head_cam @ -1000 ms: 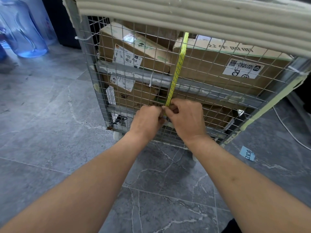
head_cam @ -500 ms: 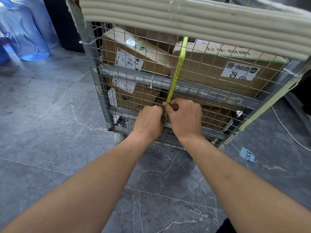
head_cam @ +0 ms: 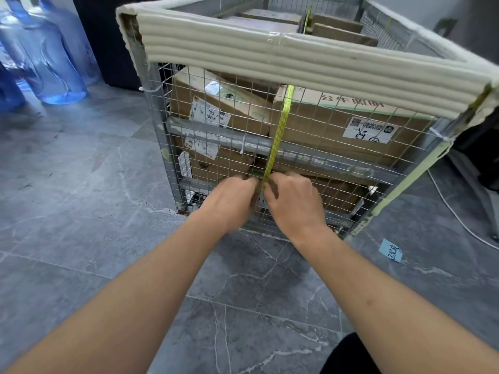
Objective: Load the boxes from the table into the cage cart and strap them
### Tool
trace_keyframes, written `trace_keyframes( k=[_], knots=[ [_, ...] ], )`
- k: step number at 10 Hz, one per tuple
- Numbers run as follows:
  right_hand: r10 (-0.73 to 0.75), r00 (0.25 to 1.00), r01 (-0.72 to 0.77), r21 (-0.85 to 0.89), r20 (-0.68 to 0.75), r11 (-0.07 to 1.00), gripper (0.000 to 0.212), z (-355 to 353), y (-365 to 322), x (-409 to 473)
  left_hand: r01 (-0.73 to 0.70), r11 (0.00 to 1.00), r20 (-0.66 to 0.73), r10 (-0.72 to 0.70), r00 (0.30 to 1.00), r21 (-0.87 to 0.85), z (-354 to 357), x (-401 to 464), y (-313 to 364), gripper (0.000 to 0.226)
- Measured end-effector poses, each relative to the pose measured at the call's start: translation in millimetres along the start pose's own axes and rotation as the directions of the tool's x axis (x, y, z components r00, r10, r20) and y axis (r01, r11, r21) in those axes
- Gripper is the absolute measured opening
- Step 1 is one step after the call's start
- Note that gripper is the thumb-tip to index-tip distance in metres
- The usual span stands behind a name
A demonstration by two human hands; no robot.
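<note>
Up comes the view since a moment ago, so the padded top rim (head_cam: 297, 58) of the cage cart (head_cam: 159, 147) drops lower and the box tops inside now show, while both hands have kept their place low on the mesh. Left hand (head_cam: 229, 202) and right hand (head_cam: 293, 202) sit knuckle to knuckle at the foot of the yellow strap (head_cam: 279, 136), fingers curled in against the wire and apparently pinching the strap's lower end; the fingertips are hidden behind the hands and blurred, so whether they hold a buckle, a knot or just the webbing I cannot tell. That strap runs taut up the front face, and a yellow line carries on over the boxes (head_cam: 337, 128) at the top. Loading looks done: cartons are stacked tight behind the mesh, none in hand. So this is the strapping step, fastening the lower end. Next move, by my reckoning, calls for drawing the webbing snug and locking it off without letting slack creep back. Writing now: the left carton's white shipping label (head_cam: 209, 116) reads "705 A58"; the right carton carries large green Chinese characters, upside down, plus a white sticker with a QR code. A blue note (head_cam: 390, 251) on the floor has handwriting too small to read.
</note>
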State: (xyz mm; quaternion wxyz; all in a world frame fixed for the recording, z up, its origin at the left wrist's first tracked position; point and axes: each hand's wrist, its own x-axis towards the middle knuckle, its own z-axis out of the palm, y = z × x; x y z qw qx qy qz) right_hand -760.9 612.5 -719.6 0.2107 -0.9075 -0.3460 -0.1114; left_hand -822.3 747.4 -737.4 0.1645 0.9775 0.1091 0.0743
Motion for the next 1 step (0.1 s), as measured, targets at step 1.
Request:
trace_keyframes(
  k=[1],
  knots=[
    [-0.015,1.000,0.015,-0.029,-0.027,0.999,0.026,-11.0,-3.2,-2.9,-0.026,0.998,0.042,0.023,0.999,0.057,-6.1,-6.2,1.3,0.024]
  ],
)
